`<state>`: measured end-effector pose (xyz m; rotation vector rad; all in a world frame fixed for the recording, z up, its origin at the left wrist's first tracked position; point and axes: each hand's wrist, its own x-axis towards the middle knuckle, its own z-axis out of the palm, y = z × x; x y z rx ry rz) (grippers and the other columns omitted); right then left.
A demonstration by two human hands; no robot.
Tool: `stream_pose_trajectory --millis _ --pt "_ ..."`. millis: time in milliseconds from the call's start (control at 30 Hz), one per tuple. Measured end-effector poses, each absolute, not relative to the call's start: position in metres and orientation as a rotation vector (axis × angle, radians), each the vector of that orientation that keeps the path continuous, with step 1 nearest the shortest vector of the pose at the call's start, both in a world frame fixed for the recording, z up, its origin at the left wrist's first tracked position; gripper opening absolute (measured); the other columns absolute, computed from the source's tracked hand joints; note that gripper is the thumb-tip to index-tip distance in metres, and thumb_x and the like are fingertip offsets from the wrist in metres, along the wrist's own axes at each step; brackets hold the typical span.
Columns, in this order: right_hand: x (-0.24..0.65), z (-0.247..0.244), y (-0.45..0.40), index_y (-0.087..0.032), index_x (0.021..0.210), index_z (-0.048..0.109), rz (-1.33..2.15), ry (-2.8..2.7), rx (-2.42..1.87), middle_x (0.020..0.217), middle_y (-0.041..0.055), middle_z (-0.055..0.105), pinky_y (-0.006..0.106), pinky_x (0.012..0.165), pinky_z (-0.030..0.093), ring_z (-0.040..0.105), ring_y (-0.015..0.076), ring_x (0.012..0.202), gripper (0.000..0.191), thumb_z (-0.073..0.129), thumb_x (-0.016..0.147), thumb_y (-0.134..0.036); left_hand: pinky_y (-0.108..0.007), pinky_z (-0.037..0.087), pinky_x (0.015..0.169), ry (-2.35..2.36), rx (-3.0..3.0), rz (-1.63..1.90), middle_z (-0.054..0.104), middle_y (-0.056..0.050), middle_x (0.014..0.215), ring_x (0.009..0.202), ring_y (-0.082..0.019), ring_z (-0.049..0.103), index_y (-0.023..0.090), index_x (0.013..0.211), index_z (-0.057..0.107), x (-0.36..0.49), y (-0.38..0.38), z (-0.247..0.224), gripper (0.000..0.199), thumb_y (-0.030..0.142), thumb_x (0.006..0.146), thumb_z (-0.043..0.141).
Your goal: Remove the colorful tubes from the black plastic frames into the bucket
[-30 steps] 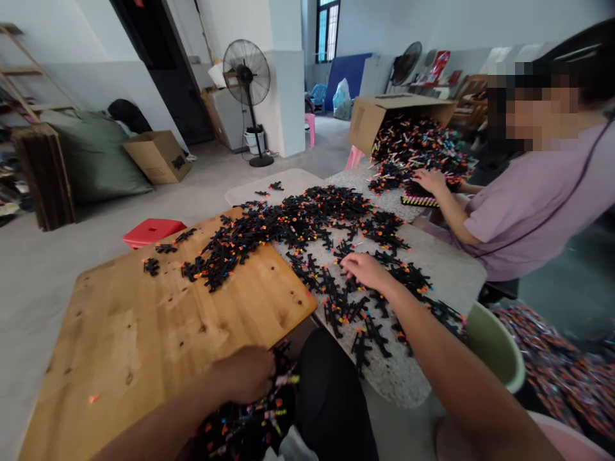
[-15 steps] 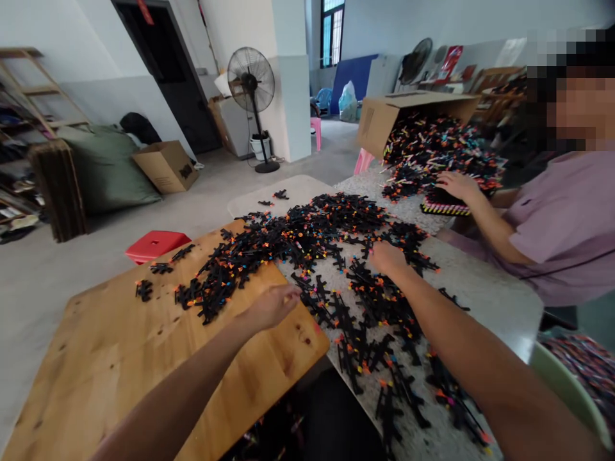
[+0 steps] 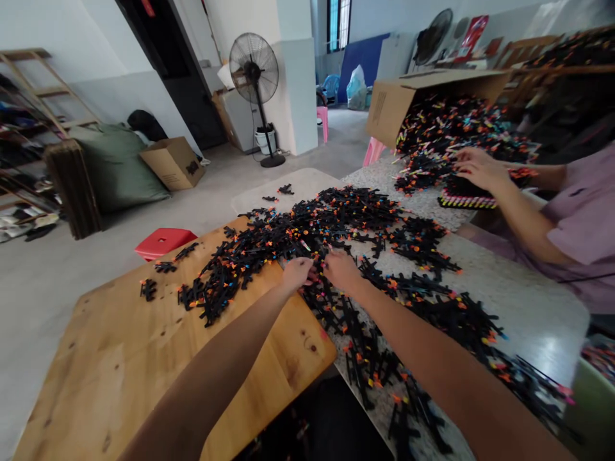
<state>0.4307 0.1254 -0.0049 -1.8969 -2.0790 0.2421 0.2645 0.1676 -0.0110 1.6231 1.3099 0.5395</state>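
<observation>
Small black toy guns (image 3: 269, 237) with orange, yellow and blue tips lie in a long heap across a wooden board and a speckled stone table. My left hand (image 3: 298, 273) is at the board's far right corner, low over the heap's near edge, its fingers curled in. Close on its right, my right hand (image 3: 340, 270) has its fingers bent down among the toy guns. Both hands are closed, and the fingertips are too dark and small to show what they hold. More toy guns (image 3: 369, 339) are strewn beneath my right forearm.
The wooden board (image 3: 120, 358) covers the left side of the stone table (image 3: 523, 288). At right, a co-worker's hands (image 3: 480, 169) are over a packed tray (image 3: 466, 200). A tipped carton (image 3: 391, 112) spills coloured pieces. A red stool (image 3: 166, 242) stands beyond the board.
My right hand has come left from the right part of the heap, and my left hand has moved forward and right to meet it. The co-worker's second hand now shows; the view has shifted slightly.
</observation>
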Motion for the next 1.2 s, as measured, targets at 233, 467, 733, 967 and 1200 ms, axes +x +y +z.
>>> stream_pose_trajectory --millis 233,467,733,967,1200 --pt "0.426 0.011 0.062 -0.019 0.087 0.07 0.549 -1.947 -1.553 0.09 0.0059 0.073 0.031 0.081 0.049 0.065 0.0211 0.087 0.006 0.065 0.089 -0.022 -0.027 0.057 0.081 1.18 1.556 0.724 0.075 -0.009 0.108 0.096 -0.018 0.069 0.016 0.113 0.071 0.271 0.14 0.001 0.032 0.041 0.096 0.063" --pt "0.422 0.054 0.001 -0.023 0.099 0.07 1.051 -1.702 -1.316 0.087 0.0007 0.074 0.028 0.068 0.051 0.066 0.0175 0.075 0.016 0.062 0.094 -0.036 -0.022 0.049 0.062 0.793 1.532 0.791 0.066 0.0 0.081 0.068 -0.012 0.061 0.015 0.1 0.063 0.227 0.087 0.045 0.028 0.041 0.09 0.064" --pt "0.404 0.106 -0.023 -0.023 0.102 0.075 1.106 -1.538 -1.17 0.082 0.0011 0.073 0.028 0.067 0.054 0.066 0.0165 0.068 0.026 0.066 0.093 -0.046 -0.028 0.05 0.076 0.732 2.221 0.736 0.068 -0.003 0.086 0.079 -0.016 0.062 0.018 0.097 0.067 0.185 0.02 0.099 0.021 0.036 0.098 0.057" --pt "0.39 0.11 -0.045 -0.024 0.109 0.08 1.162 -1.536 -1.148 0.074 0.0021 0.071 0.031 0.059 0.051 0.062 0.0183 0.061 0.035 0.066 0.093 -0.053 -0.031 0.052 0.082 0.708 2.595 0.631 0.07 -0.012 0.103 0.092 -0.023 0.068 0.017 0.115 0.067 0.167 -0.002 0.12 0.041 0.052 0.104 0.049" --pt "0.381 0.126 -0.06 -0.025 0.111 0.078 0.751 -1.683 -1.177 0.103 0.0068 0.076 0.034 0.072 0.058 0.069 0.0206 0.078 0.027 0.064 0.096 -0.043 -0.029 0.052 0.088 0.682 2.637 0.646 0.069 -0.011 0.106 0.101 -0.023 0.069 0.02 0.121 0.065 0.161 -0.008 0.125 0.047 0.058 0.105 0.042"
